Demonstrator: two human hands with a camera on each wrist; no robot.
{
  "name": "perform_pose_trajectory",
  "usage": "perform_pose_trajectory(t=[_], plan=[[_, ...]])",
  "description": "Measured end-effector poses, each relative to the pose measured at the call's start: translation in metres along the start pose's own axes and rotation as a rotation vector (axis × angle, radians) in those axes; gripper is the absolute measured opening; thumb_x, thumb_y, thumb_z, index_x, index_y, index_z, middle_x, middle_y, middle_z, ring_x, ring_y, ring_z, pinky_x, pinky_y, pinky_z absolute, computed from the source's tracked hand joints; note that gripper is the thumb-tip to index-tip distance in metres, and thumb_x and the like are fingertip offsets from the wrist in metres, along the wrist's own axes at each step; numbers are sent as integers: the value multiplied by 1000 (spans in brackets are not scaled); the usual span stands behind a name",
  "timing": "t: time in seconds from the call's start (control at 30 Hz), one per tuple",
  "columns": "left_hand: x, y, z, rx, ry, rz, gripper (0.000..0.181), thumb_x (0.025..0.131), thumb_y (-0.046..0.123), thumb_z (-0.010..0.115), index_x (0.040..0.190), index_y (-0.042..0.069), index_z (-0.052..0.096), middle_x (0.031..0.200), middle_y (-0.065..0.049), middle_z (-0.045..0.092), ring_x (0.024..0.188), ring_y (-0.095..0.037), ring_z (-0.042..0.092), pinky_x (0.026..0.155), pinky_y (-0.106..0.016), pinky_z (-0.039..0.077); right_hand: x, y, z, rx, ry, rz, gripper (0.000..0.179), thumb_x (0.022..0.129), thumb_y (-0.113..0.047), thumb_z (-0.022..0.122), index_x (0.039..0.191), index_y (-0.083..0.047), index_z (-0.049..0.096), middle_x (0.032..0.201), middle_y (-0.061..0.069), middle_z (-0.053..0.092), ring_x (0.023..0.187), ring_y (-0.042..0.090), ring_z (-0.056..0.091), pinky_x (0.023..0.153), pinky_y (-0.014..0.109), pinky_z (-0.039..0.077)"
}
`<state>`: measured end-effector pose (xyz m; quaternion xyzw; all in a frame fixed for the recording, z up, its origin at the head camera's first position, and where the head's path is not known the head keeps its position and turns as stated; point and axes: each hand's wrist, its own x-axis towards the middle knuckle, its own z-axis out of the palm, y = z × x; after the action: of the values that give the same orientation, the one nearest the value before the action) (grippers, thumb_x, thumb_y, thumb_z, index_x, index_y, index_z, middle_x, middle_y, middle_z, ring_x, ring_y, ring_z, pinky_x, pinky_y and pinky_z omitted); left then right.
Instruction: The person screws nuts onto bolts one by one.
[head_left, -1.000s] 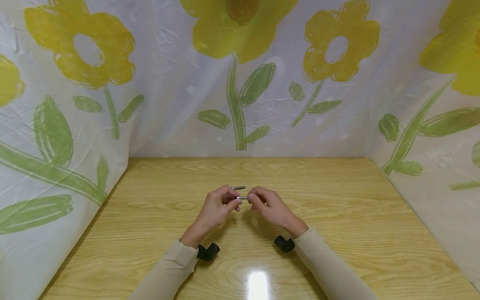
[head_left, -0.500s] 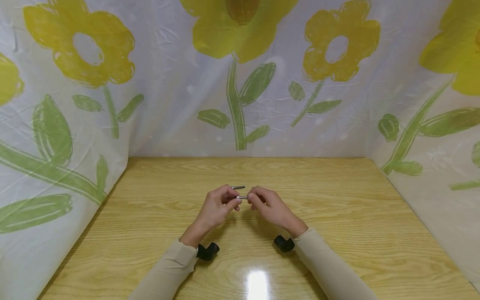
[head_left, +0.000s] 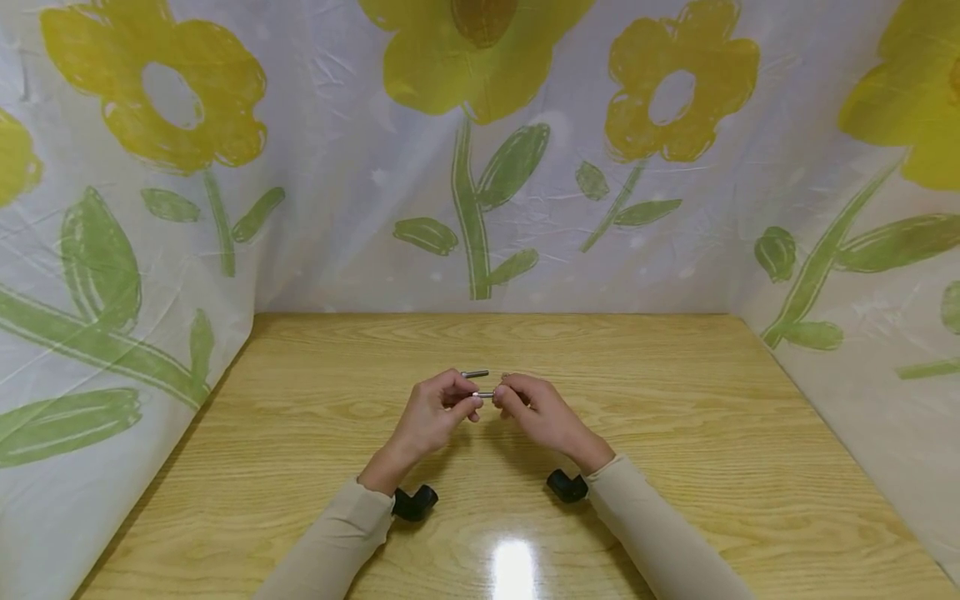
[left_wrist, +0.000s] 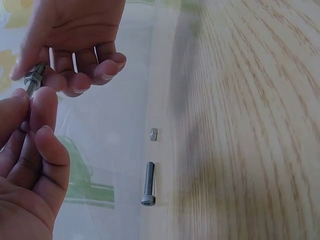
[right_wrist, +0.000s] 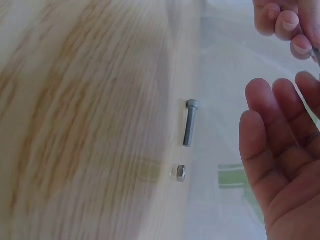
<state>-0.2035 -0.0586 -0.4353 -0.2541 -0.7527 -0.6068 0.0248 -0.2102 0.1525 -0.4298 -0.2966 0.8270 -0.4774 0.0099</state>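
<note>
My left hand [head_left: 435, 410] pinches a metal bolt [left_wrist: 29, 89] between thumb and forefinger, its head hidden by the fingers. Threaded on that bolt is a hex nut [left_wrist: 33, 77], with a short length of thread showing past it. The thumb and forefinger of my right hand [head_left: 543, 412] come round the nut from the other side, the remaining fingers loosely bent. Beyond the hands, a second socket-head bolt [right_wrist: 190, 124] lies on the table, and a loose nut [right_wrist: 181, 173] lies near its threaded end.
The wood-grain table [head_left: 675, 483] spreads out under both hands. A flower-printed sheet [head_left: 337, 208] rises behind it and along both sides. Black curved pieces, one at the left wrist [head_left: 416, 503] and one at the right wrist [head_left: 567, 487], stick out by the sleeves.
Both hands hold almost the same pose at the bolt and nut; the head view has shifted very slightly. The loose bolt and loose nut stay put.
</note>
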Motion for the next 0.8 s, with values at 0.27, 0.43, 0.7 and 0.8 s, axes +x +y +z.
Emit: perform_pose_trajectory(t=[0.27,0.43,0.7,0.8], plan=[[-1,2,-1,-9,11,-2,6,90,5,66,96,5,63,84,-11,69,69,-34,66,63,-50,53,0,-1,0,20,10,-3,22,96,-23,60,113,-11,55,99,4,62,82,22,64,71,39,51],[0,2,0,13,5,-35,9,90,7,66,97,3,64,83,-6,70,70,-35,66,62,-45,53,0,0,0,-6,-14,-24,20,102,-29,47,96,-16,61,93,10,61,78,28,63,67,33,51],[-2,19,0,2,10,-56,8,89,-3,63,97,-6,62,84,-17,68,71,-39,66,61,-30,54,-1,-2,0,-4,21,32,24,96,-29,60,118,-21,54,100,0,63,80,15,62,71,39,50],[-3,33,0,10,3,-45,8,89,-5,63,97,-7,61,84,-17,68,71,-39,65,59,-27,53,-1,-2,0,-4,18,-8,22,96,-23,61,116,-18,54,98,2,63,80,14,61,71,39,50]])
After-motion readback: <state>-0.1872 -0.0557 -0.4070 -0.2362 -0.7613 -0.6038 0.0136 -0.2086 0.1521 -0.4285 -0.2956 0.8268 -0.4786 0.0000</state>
